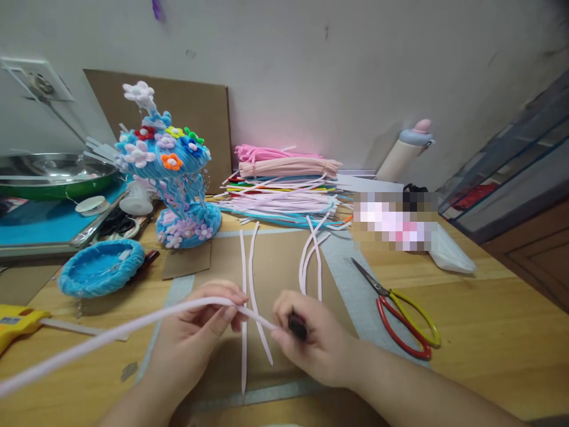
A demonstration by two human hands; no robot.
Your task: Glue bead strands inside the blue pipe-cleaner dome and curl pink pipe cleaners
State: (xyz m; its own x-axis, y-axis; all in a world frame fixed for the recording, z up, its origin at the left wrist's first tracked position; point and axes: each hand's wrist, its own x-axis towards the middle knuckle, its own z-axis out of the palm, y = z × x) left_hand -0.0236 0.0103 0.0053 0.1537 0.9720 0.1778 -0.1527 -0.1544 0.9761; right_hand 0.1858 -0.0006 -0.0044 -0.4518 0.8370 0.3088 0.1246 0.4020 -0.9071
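Observation:
A long pale lilac pipe cleaner runs from the lower left edge up between my hands. My left hand pinches it between thumb and fingertips. Closed around a black object, of which only a dark end shows, my right hand also has the pipe cleaner's far end at its thumb and fingertips. Below and behind the hands, several cut pale strips lie on a cardboard sheet: a straight strip and a bent strip on the left, curved strips on the right.
Scissors with red and yellow handles lie at right. A blue flower-covered jellyfish-like ornament stands back left, near a blue fuzzy dish and yellow glue gun. Pipe cleaner bundles and a bottle line the wall.

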